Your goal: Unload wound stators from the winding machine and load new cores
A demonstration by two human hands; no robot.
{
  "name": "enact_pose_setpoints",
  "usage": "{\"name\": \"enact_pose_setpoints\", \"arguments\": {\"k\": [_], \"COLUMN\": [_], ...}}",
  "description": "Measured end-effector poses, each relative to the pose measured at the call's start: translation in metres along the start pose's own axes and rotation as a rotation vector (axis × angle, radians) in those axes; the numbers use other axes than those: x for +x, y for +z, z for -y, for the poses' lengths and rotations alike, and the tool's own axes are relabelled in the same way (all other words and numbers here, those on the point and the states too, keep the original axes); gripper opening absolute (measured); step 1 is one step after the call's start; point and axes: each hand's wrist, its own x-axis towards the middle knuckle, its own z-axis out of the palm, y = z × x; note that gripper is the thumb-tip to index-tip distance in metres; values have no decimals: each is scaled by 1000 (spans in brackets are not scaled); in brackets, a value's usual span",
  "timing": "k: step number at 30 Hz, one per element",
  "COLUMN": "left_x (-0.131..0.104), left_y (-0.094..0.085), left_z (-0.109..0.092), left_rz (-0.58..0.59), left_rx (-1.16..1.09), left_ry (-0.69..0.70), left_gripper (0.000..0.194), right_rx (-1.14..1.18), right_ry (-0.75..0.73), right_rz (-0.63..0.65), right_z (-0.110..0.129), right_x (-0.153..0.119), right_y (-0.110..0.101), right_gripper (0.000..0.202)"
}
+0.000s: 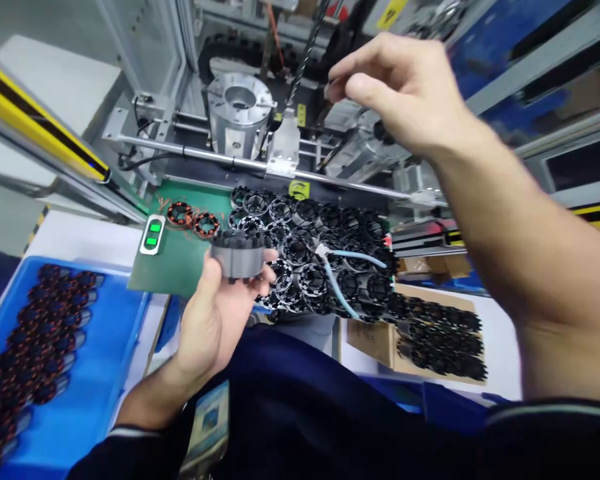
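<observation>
Head view: the left hand (215,317) has its grip wrapped around a grey toothed ring (239,259), centre frame.
Slack fingers could let that smooth-looking matte cylinder slip onto packed black toothed rings (313,280); the right hand (405,93), upper right, grip parted with nothing visible inside, could knock the metal fixture (363,157) if swung carelessly.

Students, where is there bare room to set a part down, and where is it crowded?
Bare: the green board's left part, between the green-lit panel, two copper-wound rings and the dark ring in the left hand; also the blue tray, right of its wound rings. Crowded: the board's middle and right, under black rings and blue-handled pliers.
</observation>
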Motion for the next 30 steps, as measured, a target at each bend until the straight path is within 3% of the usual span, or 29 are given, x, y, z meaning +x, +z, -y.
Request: {"name": "enact_pose_setpoints", "arguments": {"k": [3,6,8,11,15,18,22,24,26,28,30], "left_x": [3,1,-3,-11,-20,-24,-15,-3,10,24,36], "left_y": [10,18,20,22,23,20,1,-17,-44,-81,-124], "left_z": [3,6,8,8,6,6,9,10,9,10,11], "left_rz": [29,-9,-35,-43,-55,-42,76,167,201,107,-101], "left_rx": [17,51,37,12,-23,-72,23,170,380,643,942], "left_ry": [-45,-60,-69,-79,-80,-79,-36,28,171,385,611], "left_gripper": [41,36,35,33,33,46,65,65,63,63,59], "right_rx": [86,100,106,115,118,87,55,4,-113,-274,-430], "right_ry": [-67,-134,-175,-251,-365,-402,-361,-387,-429,-439,-429], "right_rz": [116,115,25,-40,-87,-110,21,-9,-130,-290,-502], "right_z": [24,48,59,66,66,71,80,82,82,82,80], "right_x": [4,-22,-47,-71,-69,-62,-59,-52,-36,-10,26], "right_y": [59,111,131,143,145,148,148,140,121,92,58], "right_gripper": [69,60,53,40,31,31,33,44,67,79,79]}}
